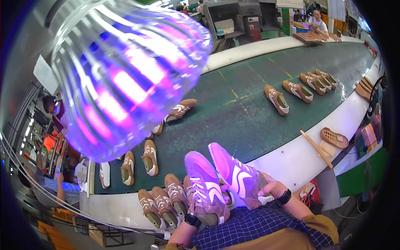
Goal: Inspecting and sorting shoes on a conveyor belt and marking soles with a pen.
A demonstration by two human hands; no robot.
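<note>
Two brown sneakers with white laces and white side stripes are held up side by side, toes pointing away, tinted purple by the lamp light. My left hand (225, 189) is closed on the left sneaker (205, 183); most of the hand is hidden behind it. Around the heel of the right sneaker (237, 175), the fingers of my right hand (271, 188) are wrapped, the thumb on its side. Beside my left wrist, a row of several similar sneakers (163, 203) stands on the white ledge (125, 212).
A large finned lamp (137, 79) glowing purple hangs at upper left. More sneakers (276, 100) stand on the green conveyor belt (221, 125). On the right ledge lie a brown sole (334, 138) and a wooden stick (316, 148). A co-worker (318, 26) sits at the far end; others are at left.
</note>
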